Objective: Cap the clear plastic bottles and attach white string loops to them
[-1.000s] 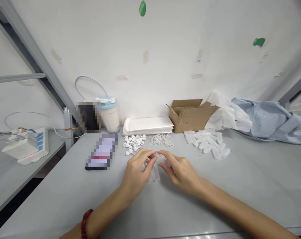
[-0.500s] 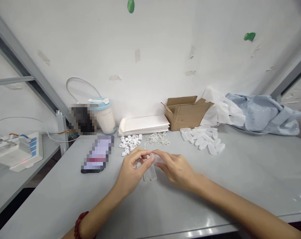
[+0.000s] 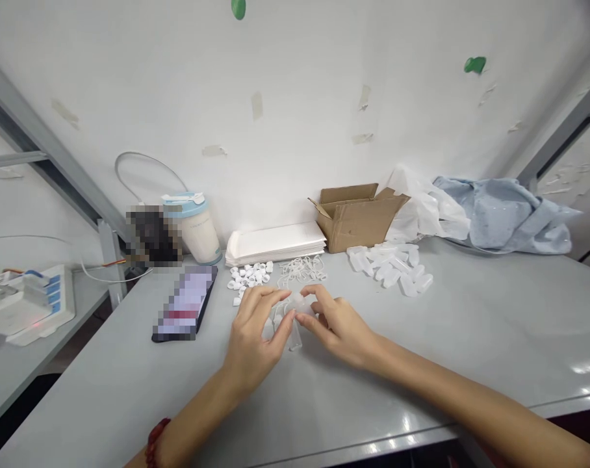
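Note:
Both hands meet over the middle of the grey table (image 3: 373, 403). A small translucent plastic piece (image 3: 299, 303) sits between the fingertips. My right hand (image 3: 338, 325) grips it between thumb and index finger. My left hand (image 3: 258, 331) is beside it, thumb near the piece and fingers spread apart in a curve. Beneath the hands a clear tube-like piece (image 3: 295, 339) lies on the table, partly covered. Just behind are small white caps (image 3: 250, 275) and a tangle of thin white cords (image 3: 302, 270). Several translucent pieces (image 3: 390, 263) are heaped at the right.
A phone (image 3: 188, 302) and a blue-lidded cup (image 3: 200, 227) are on the left. White envelopes (image 3: 275, 244), an open cardboard box (image 3: 360, 224), a white plastic bag (image 3: 422, 208) and blue cloth (image 3: 509, 214) line the wall. A power strip (image 3: 51, 299) stands far left.
My left fingers have opened away from the translucent piece, which now shows more between the hands. The whole view has shifted slightly, with the background objects further left.

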Available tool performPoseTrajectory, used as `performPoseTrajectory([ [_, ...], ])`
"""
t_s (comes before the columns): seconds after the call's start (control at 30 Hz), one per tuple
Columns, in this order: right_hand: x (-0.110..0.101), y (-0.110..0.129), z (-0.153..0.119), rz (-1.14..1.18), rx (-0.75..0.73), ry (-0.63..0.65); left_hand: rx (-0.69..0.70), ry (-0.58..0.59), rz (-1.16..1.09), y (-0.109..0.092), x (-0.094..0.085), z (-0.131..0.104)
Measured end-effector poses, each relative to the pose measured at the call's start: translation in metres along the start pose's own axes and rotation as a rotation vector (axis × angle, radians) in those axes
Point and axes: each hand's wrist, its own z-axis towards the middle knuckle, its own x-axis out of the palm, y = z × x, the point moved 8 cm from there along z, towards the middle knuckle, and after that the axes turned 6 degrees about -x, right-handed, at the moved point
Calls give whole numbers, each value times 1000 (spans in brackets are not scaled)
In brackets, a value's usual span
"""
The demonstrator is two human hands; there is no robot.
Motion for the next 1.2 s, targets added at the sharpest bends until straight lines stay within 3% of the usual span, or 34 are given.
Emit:
performPoseTrajectory([
  [0.13,0,-6,1,30,46,-2,5,36,20,-3,2,1],
  [0.37,3,-16,4,56,156,21,91,263,51,-6,21,-5],
  [0.47,6,-18,3,99,203,29,89,294,47,-2,27,-9],
  [0.7,14,-19,1,168,267,71,50,277,65,3,35,-12],
  [1.0,20,-28,-3,139,307,121,-140,466,72,15,45,-16],
  [1.2,19,-29,-1,121,268,125,-143,492,93,16,46,-18],
])
